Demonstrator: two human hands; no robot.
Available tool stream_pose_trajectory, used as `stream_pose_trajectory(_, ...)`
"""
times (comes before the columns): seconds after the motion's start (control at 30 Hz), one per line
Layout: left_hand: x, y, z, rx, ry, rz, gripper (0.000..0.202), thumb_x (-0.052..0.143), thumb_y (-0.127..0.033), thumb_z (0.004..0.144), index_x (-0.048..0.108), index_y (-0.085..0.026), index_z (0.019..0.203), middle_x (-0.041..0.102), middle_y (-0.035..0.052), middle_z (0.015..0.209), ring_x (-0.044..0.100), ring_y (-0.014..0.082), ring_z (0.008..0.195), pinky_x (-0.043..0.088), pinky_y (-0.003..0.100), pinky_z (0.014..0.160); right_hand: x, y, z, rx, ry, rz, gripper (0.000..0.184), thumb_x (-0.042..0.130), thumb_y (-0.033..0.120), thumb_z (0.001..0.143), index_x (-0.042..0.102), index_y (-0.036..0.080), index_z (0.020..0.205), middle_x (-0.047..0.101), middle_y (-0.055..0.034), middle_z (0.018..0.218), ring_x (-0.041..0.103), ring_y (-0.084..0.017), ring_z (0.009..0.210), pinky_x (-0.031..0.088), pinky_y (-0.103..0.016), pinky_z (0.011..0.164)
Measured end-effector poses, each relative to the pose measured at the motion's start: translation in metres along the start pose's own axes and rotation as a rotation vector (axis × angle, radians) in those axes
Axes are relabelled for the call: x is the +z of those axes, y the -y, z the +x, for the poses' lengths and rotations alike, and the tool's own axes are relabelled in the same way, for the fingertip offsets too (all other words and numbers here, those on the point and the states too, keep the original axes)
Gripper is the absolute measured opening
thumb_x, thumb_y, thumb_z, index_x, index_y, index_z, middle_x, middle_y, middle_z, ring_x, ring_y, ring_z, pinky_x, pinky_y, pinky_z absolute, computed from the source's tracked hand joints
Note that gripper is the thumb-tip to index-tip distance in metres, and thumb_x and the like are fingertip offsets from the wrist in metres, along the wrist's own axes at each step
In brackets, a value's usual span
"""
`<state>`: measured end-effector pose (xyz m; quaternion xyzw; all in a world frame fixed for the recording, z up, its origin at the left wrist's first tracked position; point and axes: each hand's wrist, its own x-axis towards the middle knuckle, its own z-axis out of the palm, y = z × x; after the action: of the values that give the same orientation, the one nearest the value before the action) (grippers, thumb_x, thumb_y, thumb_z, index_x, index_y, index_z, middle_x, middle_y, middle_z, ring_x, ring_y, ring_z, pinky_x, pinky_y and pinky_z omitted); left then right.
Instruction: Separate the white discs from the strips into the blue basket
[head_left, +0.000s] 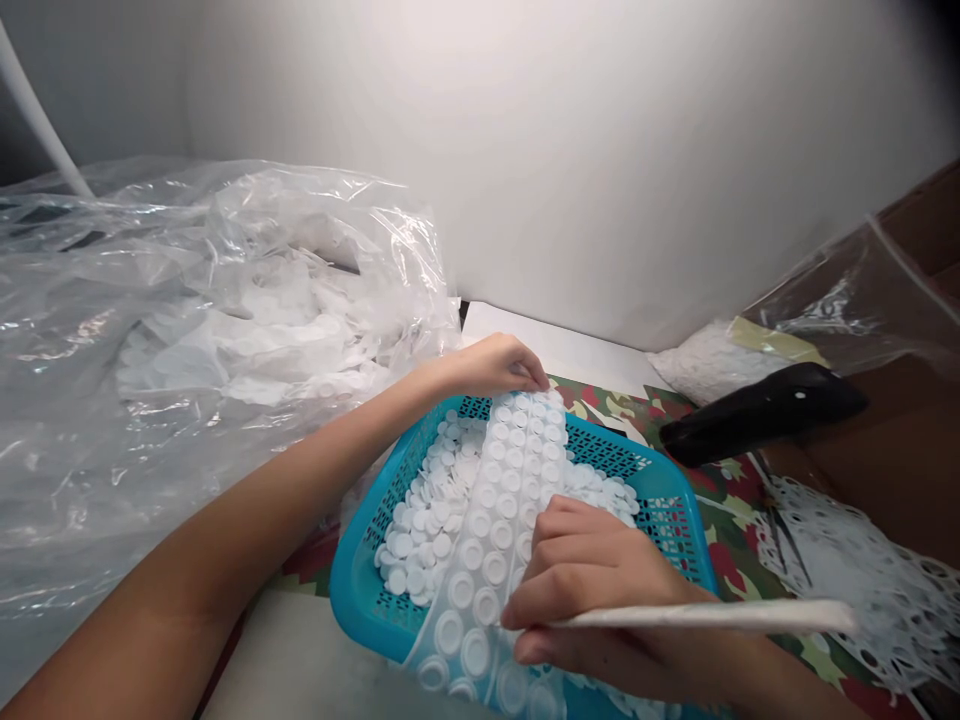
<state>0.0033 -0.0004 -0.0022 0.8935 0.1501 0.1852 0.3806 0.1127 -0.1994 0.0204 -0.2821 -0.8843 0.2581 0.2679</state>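
A white plastic sheet (pixel 480 560) with rows of round raised discs lies lengthwise across a blue perforated basket (pixel 345 590). Beneath it, many loose white discs (pixel 420 540) fill the basket. At the sheet's far end, my left hand (pixel 506 364) is closed, its fingertips pinching the edge. My right hand (pixel 592 580) is over the near half of the sheet, closed around a slim white stick-like tool (pixel 720 616). One end of the tool sticks out to the right; its other end is by my fingertips at the sheet, where any contact is hard to see.
A large clear plastic bag (pixel 172 300) with white pieces fills the left. Camouflage cloth (pixel 735 490) lies under the basket. To the right are a black elongated object (pixel 765 410), holed white scrap sheets (pixel 862 590), a stuffed bag (pixel 697 365) and brown cardboard (pixel 892 450). A pale wall (pixel 555 170) stands behind.
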Motion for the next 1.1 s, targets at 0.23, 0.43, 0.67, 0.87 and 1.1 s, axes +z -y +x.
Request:
stream_pose_trajectory(0.23,0.0,-0.001,-0.001,-0.01,-0.002,0.0,0.023,0.057,-0.016,0.079,0.073,-0.014,0.095,0.073,0.0089,0.1,0.067,0.0176,0.093,0.049,0.028,0.081,0.007,-0.006,-0.005,0.0,0.113,-0.077,0.014,0.058,0.034,0.091,0.064,0.02,0.091,0.068,0.0019,0.076,0.052,-0.011,0.072,0.034,-0.029,0.071)
stream_pose_trajectory(0.43,0.0,-0.002,-0.001,-0.011,0.005,0.003,0.024,0.056,-0.015,0.079,0.072,-0.012,0.096,0.073,0.0104,0.101,0.067,0.018,0.094,0.05,0.028,0.081,0.012,-0.01,-0.009,0.049,0.207,-0.123,0.006,0.059,0.026,0.09,0.065,0.024,0.092,0.062,0.0024,0.08,0.051,-0.011,0.074,0.034,-0.029,0.073)
stream_pose_trajectory(0.67,0.0,-0.001,0.0,-0.013,0.006,0.005,0.023,0.057,-0.017,0.079,0.072,-0.013,0.095,0.073,0.0094,0.1,0.067,0.0181,0.093,0.05,0.028,0.081,-0.001,0.0,-0.003,0.002,-0.119,0.077,0.021,0.057,0.031,0.092,0.068,0.013,0.091,0.064,-0.0036,0.074,0.058,-0.009,0.069,0.042,-0.022,0.066)
stream_pose_trajectory(0.87,0.0,-0.002,-0.001,-0.017,0.01,0.005,0.024,0.056,-0.016,0.078,0.073,-0.015,0.095,0.074,0.0081,0.1,0.067,0.0179,0.093,0.049,0.028,0.081,-0.002,-0.002,-0.004,0.052,-0.04,0.131,0.015,0.053,0.019,0.094,0.062,0.012,0.103,0.068,-0.0051,0.086,0.058,-0.012,0.078,0.041,-0.027,0.074)
stream_pose_trajectory(1.1,0.0,-0.002,-0.001,-0.015,0.009,-0.001,0.025,0.055,-0.016,0.078,0.073,-0.014,0.096,0.073,0.0094,0.1,0.067,0.0194,0.094,0.049,0.031,0.084,-0.003,0.001,-0.001,0.06,0.047,0.058,0.016,0.052,0.018,0.094,0.061,0.015,0.107,0.068,-0.0032,0.088,0.054,-0.013,0.076,0.04,-0.027,0.072)
